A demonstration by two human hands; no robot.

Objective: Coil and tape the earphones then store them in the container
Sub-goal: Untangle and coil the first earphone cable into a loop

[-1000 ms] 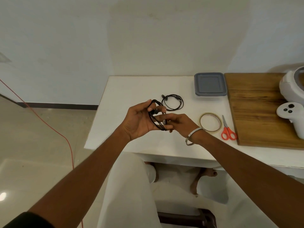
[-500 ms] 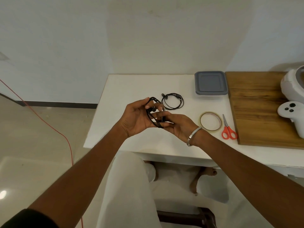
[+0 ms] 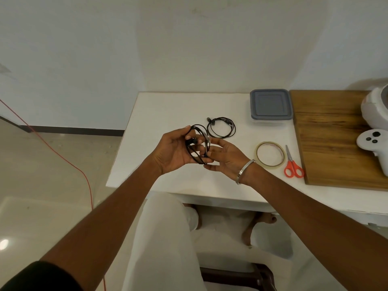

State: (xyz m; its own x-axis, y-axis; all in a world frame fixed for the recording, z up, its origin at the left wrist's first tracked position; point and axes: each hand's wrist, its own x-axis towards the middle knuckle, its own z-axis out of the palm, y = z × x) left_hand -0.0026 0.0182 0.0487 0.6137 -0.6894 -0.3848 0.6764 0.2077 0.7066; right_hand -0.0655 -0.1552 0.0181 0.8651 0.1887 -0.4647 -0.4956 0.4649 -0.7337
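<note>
My left hand [image 3: 173,153] grips a coil of black earphones [image 3: 199,144] above the front of the white table [image 3: 159,114], with thumb and fingers curled round the loops. My right hand [image 3: 225,159] meets the coil from the right, palm up, and its fingertips pinch the strands at the coil's lower right. A second black earphone coil [image 3: 220,127] lies flat on the table just behind the hands. A roll of clear tape [image 3: 270,153] lies right of my right hand. The container with a grey lid [image 3: 270,107] stands shut at the back of the table.
Red-handled scissors [image 3: 292,165] lie beside the tape. A wooden board [image 3: 336,139] covers the table's right part, carrying a white headset [image 3: 375,111] and a white controller [image 3: 374,143]. A red cable [image 3: 63,158] trails over the floor at left.
The right hand has turned palm up and slid lower along the coil. The left hand keeps its hold, and both hands have drifted slightly away from me.
</note>
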